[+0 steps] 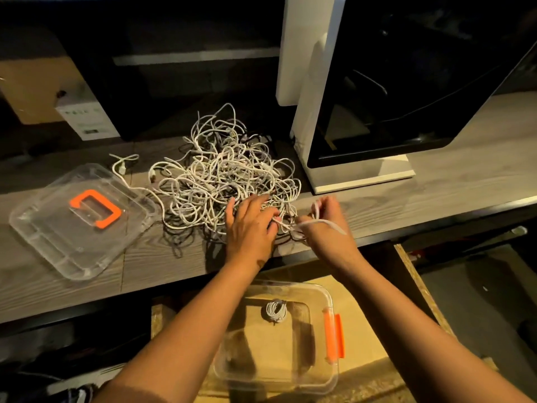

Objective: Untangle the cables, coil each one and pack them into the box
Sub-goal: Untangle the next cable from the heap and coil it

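On the near edge of the tabletop (436, 193), in the middle of the frame, the left hand (250, 225) lies on the heap of cables (226, 173). Its grip pinches a white cable (290, 226) where it leaves the heap, I'd say to stop the rest dragging along. The right hand (322, 225), just beside it, has its grip curled round the same cable, with loops over the fingers, seemingly to draw it free. Lower down the frame the clear box (331, 370) stands open within easy reach, one coiled cable (276, 311) inside, and its lid (58, 242) is parked at the left, out of the way.
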`<act>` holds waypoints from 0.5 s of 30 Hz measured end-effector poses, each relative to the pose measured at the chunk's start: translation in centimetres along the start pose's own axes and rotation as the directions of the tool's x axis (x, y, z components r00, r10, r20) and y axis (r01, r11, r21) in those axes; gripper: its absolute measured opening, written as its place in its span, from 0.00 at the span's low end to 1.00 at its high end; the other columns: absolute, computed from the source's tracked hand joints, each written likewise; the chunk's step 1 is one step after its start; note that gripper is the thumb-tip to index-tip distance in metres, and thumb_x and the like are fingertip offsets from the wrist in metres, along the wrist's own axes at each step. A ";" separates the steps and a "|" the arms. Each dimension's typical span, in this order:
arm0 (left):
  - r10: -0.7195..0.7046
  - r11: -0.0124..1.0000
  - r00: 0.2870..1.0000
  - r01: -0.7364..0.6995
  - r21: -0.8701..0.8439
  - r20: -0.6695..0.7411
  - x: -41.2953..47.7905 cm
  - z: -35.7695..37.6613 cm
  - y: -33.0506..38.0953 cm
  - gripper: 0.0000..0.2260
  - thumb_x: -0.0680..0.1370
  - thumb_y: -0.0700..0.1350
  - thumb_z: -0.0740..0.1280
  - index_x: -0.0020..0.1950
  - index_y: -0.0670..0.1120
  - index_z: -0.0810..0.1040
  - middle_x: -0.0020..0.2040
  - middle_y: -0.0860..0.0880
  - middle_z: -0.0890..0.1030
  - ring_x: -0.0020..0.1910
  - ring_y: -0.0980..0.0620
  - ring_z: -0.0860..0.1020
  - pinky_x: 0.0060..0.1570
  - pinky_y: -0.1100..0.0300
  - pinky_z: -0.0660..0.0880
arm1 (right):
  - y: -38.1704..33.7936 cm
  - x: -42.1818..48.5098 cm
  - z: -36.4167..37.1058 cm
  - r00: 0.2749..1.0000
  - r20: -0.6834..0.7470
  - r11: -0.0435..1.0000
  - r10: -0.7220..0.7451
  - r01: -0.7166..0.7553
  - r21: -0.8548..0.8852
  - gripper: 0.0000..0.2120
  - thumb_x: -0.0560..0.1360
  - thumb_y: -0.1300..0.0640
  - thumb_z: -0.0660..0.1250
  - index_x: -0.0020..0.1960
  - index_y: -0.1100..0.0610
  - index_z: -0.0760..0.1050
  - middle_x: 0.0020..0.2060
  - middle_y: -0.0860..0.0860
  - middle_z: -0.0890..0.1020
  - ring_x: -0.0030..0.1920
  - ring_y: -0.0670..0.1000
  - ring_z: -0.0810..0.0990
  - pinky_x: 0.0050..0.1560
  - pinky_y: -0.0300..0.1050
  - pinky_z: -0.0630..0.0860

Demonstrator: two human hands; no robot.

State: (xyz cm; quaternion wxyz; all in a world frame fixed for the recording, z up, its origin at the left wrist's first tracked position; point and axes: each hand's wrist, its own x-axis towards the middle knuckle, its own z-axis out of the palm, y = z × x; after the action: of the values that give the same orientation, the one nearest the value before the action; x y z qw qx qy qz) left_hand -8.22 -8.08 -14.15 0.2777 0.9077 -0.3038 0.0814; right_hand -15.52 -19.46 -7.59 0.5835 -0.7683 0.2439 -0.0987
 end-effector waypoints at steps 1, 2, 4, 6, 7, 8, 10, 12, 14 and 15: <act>0.009 1.000 1.000 -0.009 0.029 -0.016 0.1 0.1 -0.1 0.06 0.70 0.42 0.71 0.46 0.48 0.81 0.58 0.48 0.79 0.61 0.45 0.74 0.68 0.43 0.54 | 0.5 0.3 0.0 0.998 0.064 0.975 -0.007 0.021 -0.223 0.11 0.71 0.60 0.69 0.47 0.55 0.67 0.37 0.49 0.73 0.37 0.50 0.72 0.39 0.48 0.71; 0.036 0.997 0.998 -0.033 0.065 -0.052 0.3 0.0 0.1 0.06 0.69 0.42 0.71 0.45 0.47 0.81 0.55 0.48 0.80 0.58 0.45 0.76 0.67 0.44 0.55 | 1.0 0.8 0.0 0.990 0.139 0.875 0.021 0.049 -0.482 0.11 0.72 0.56 0.70 0.50 0.55 0.70 0.40 0.49 0.77 0.40 0.50 0.76 0.41 0.48 0.72; 0.070 0.992 0.991 -0.057 0.111 -0.117 0.6 0.1 0.2 0.06 0.67 0.42 0.72 0.43 0.47 0.81 0.50 0.49 0.81 0.54 0.47 0.77 0.65 0.46 0.55 | 1.3 1.2 0.1 0.971 0.229 0.690 0.070 0.119 -0.714 0.10 0.75 0.52 0.67 0.51 0.59 0.77 0.46 0.54 0.81 0.47 0.54 0.79 0.46 0.49 0.76; 0.068 0.992 0.990 -0.054 0.110 -0.126 0.7 0.2 0.3 0.07 0.67 0.42 0.73 0.43 0.48 0.81 0.47 0.51 0.81 0.53 0.47 0.77 0.64 0.47 0.55 | 1.3 1.2 0.2 0.961 0.266 0.647 0.076 0.156 -0.746 0.12 0.77 0.50 0.64 0.49 0.58 0.79 0.46 0.56 0.82 0.48 0.55 0.79 0.47 0.50 0.76; 0.051 0.994 0.992 -0.039 0.107 -0.115 0.6 0.3 0.3 0.07 0.67 0.42 0.73 0.43 0.48 0.81 0.47 0.51 0.81 0.53 0.47 0.77 0.64 0.47 0.55 | 1.4 1.3 0.1 0.957 0.284 0.653 0.058 0.179 -0.736 0.12 0.78 0.49 0.63 0.48 0.58 0.79 0.45 0.56 0.81 0.47 0.54 0.78 0.46 0.49 0.74; 0.038 0.993 0.993 -0.026 0.114 -0.109 0.6 0.4 0.2 0.07 0.67 0.42 0.73 0.44 0.48 0.82 0.48 0.51 0.81 0.53 0.47 0.77 0.64 0.47 0.54 | 1.1 1.2 -0.1 0.954 0.298 0.660 0.029 0.206 -0.723 0.12 0.78 0.49 0.62 0.48 0.57 0.79 0.45 0.54 0.80 0.46 0.53 0.77 0.44 0.48 0.73; -0.045 0.991 0.998 0.051 0.125 -0.054 0.4 0.3 0.1 0.06 0.70 0.43 0.72 0.46 0.49 0.82 0.54 0.51 0.80 0.59 0.47 0.73 0.66 0.48 0.51 | 0.8 0.9 -0.5 0.951 0.289 0.755 -0.114 0.272 -0.597 0.11 0.79 0.51 0.62 0.44 0.55 0.78 0.47 0.52 0.77 0.49 0.50 0.74 0.47 0.47 0.71; -0.119 0.984 0.993 0.117 0.138 0.009 0.6 0.5 -0.1 0.06 0.76 0.46 0.66 0.50 0.50 0.82 0.62 0.50 0.76 0.65 0.48 0.68 0.68 0.48 0.47 | -0.5 0.1 -0.6 0.926 0.285 0.902 -0.248 0.328 -0.281 0.11 0.78 0.57 0.62 0.38 0.51 0.75 0.53 0.50 0.77 0.55 0.46 0.74 0.55 0.41 0.70; -0.158 0.978 0.986 0.151 0.146 0.044 0.9 0.9 -0.3 0.10 0.79 0.49 0.61 0.53 0.52 0.81 0.65 0.51 0.73 0.68 0.49 0.64 0.70 0.50 0.43 | -1.3 -0.8 -0.2 0.935 0.281 0.970 -0.214 0.169 0.175 0.14 0.78 0.62 0.60 0.36 0.52 0.74 0.52 0.49 0.80 0.56 0.44 0.77 0.58 0.37 0.72; -0.171 0.977 0.984 0.163 0.139 0.041 1.1 1.0 -0.2 0.10 0.79 0.50 0.60 0.53 0.52 0.81 0.64 0.52 0.73 0.68 0.49 0.63 0.70 0.51 0.40 | -1.6 -1.1 -0.1 0.949 0.276 0.930 -0.154 0.045 0.365 0.13 0.78 0.62 0.59 0.37 0.54 0.75 0.47 0.51 0.82 0.53 0.48 0.79 0.57 0.40 0.73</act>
State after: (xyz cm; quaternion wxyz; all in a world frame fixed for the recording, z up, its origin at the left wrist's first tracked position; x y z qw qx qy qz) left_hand -7.22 -9.06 -14.76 0.2132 0.9486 -0.2274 0.0543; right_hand -16.06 -18.64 -5.87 0.7365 -0.6682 0.0909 -0.0531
